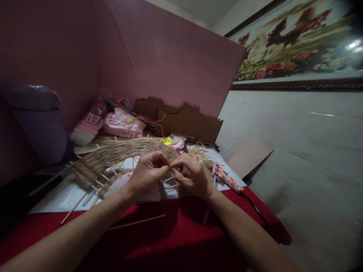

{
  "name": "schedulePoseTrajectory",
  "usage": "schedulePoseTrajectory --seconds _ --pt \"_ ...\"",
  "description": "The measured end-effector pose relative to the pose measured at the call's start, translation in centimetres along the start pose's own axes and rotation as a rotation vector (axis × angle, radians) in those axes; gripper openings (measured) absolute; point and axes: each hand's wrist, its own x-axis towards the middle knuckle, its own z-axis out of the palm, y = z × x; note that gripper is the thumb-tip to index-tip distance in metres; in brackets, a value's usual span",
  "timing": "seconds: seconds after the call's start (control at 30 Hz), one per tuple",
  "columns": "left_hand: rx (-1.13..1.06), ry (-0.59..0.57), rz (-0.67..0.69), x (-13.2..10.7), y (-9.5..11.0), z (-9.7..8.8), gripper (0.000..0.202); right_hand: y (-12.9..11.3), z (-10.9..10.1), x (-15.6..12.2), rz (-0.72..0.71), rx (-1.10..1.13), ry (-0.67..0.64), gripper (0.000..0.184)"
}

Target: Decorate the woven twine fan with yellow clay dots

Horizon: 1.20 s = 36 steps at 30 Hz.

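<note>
My left hand (151, 170) and my right hand (194, 173) meet fingertip to fingertip over the middle of the table. Both are closed in a pinch; what lies between the fingertips is too small to make out. Just behind them, partly hidden, arches a fan-shaped weave of brown twine (121, 153) threaded over thin wooden sticks. Stick ends poke out along its edges. Inside the arch, a smaller twine-edged panel with pink-spotted cloth (119, 184) sits below my left wrist.
Red cloth (170, 241) covers the table under a white sheet (62, 196). A loose stick (137, 222) lies in front. To the right is a flower-patterned tool (227, 177) with a black cord. Torn cardboard (184, 121), a pink bundle (123, 122) and a purple bin (39, 128) stand behind.
</note>
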Motion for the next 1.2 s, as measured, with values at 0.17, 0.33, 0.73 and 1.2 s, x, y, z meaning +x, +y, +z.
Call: schedulePoseTrajectory --seconds 0.17,0.33,0.73,1.2 --pt "-0.18 0.002 0.001 -0.4 1.5 0.1 0.008 1.5 -0.8 0.2 0.324 0.101 0.427 0.006" --pt "-0.366 0.084 -0.104 0.1 1.6 -0.5 0.02 3.5 -1.6 0.7 0.509 0.511 0.623 0.017" --pt "-0.363 0.133 -0.197 0.5 0.5 -0.6 0.019 3.4 -1.1 0.7 0.586 0.62 0.519 0.022" --pt "-0.322 0.116 -0.206 0.3 0.1 -0.6 0.016 2.6 -0.8 0.4 0.58 0.744 0.232 0.026"
